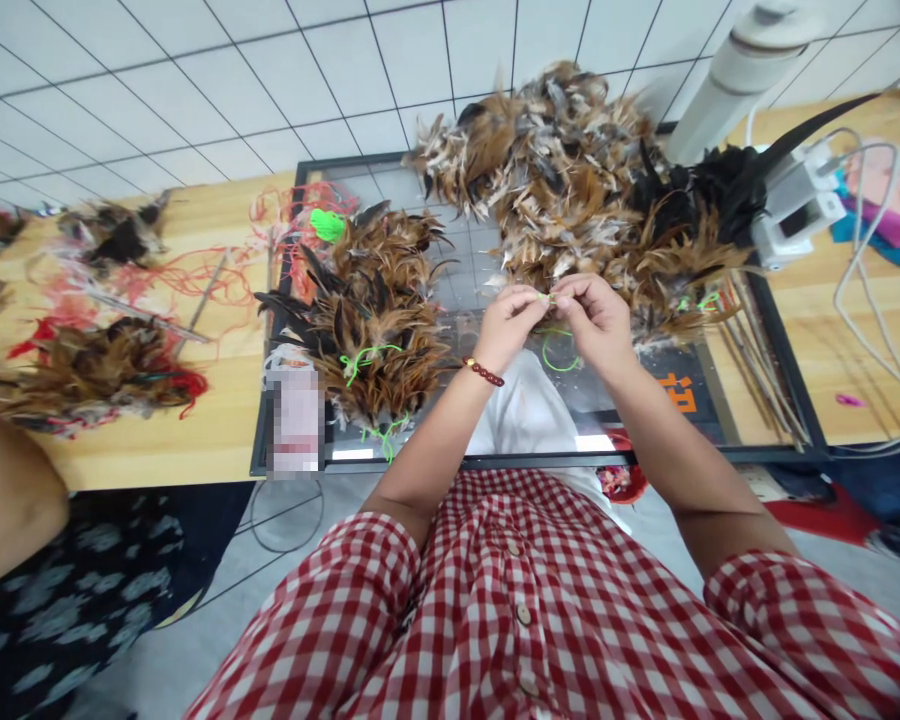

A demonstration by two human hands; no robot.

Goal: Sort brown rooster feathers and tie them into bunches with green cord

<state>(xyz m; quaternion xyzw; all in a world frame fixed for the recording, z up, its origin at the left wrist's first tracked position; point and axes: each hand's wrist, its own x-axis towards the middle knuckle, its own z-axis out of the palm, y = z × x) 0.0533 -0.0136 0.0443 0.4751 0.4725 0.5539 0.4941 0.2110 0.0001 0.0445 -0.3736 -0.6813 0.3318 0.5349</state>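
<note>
My left hand [511,322] and my right hand [596,315] meet over the glass tabletop [690,395], fingers pinched together on a thin green string [551,345] that loops down between them. A large loose heap of brown, black and white feathers [570,170] lies just beyond my fingertips. To the left of my left hand sits a tied bundle of brown feathers [371,320] with green string round it. A bead bracelet [484,372] circles my left wrist.
Another person's arm [7,490] reaches in at the left by feather bundles with red string [97,370] on a wooden table [195,440]. Thin sticks [757,370] lie right of my hands. A white device with cables [795,210] stands at the right.
</note>
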